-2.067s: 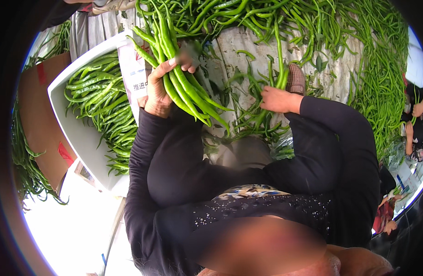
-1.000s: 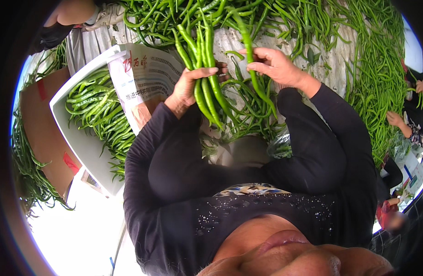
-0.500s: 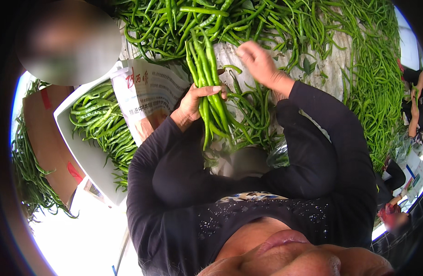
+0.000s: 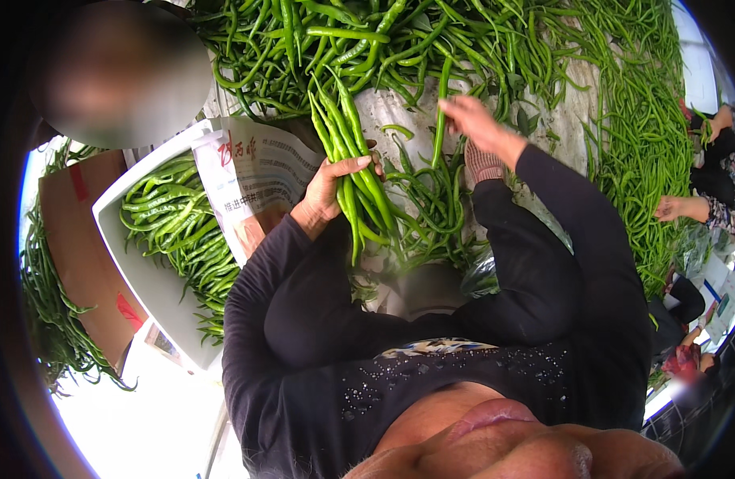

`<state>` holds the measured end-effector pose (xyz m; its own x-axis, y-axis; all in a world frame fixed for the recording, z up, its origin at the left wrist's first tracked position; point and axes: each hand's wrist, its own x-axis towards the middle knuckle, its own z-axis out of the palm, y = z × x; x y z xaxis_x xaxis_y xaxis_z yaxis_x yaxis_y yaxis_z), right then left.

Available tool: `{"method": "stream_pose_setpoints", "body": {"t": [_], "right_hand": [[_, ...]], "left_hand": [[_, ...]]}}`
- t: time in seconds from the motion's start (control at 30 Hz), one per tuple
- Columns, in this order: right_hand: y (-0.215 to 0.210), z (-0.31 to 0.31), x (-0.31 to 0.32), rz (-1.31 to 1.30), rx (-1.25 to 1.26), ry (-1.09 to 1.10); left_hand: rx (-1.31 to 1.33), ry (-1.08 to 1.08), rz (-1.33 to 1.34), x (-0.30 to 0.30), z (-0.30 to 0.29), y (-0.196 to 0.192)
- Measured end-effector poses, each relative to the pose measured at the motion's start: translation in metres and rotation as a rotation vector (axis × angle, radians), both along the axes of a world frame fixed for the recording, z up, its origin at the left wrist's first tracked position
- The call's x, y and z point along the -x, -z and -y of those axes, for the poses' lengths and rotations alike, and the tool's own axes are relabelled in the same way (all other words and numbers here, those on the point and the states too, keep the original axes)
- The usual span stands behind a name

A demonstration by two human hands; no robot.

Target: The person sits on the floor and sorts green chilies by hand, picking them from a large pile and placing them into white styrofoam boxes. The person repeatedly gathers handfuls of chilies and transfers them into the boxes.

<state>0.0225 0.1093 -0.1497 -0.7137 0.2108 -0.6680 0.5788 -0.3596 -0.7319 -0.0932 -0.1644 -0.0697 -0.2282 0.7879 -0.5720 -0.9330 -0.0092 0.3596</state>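
Observation:
A bunch of long green chili peppers [image 4: 343,140] stands in my left hand [image 4: 323,191], its fingers and thumb wrapped round the middle. The pepper tips point away from me and the lower ends fan out above my lap. To the right, my right hand [image 4: 483,126], slightly smeared by motion, pinches a single long green pepper [image 4: 439,140] near its middle with the fingertips. It hangs roughly upright, apart from the bunch. Beneath and between both hands lies a loose pile of green peppers [image 4: 431,207] on the pale sheet, close to my folded legs.
A large heap of green peppers [image 4: 367,40] spreads along the far side. More peppers [image 4: 639,144] cover the right. At left stands a white box [image 4: 128,275] lined with newspaper [image 4: 239,172], holding peppers, beside brown cardboard [image 4: 88,239]. Another person's hand [image 4: 671,209] reaches in at far right.
My right hand has shifted slightly right and down and now has a single pepper in its fingers. The bunch in my left hand has tilted and moved slightly left. The other person's hand has come over the peppers.

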Motion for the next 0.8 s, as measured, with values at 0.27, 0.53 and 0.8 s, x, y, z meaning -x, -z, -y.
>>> {"method": "stream_pose_setpoints", "body": {"t": [0.27,0.53,0.8], "right_hand": [[-0.066,0.081,-0.043,-0.225,0.093,-0.487],[-0.081,0.06,-0.001,-0.247,0.038,-0.643],[-0.068,0.011,-0.001,-0.227,0.177,-0.134]], "left_hand": [[0.147,0.089,0.016,-0.018,-0.012,0.012],[0.228,0.094,-0.256,-0.011,-0.024,0.004],[0.193,0.082,-0.164,-0.003,-0.005,0.009]]}}
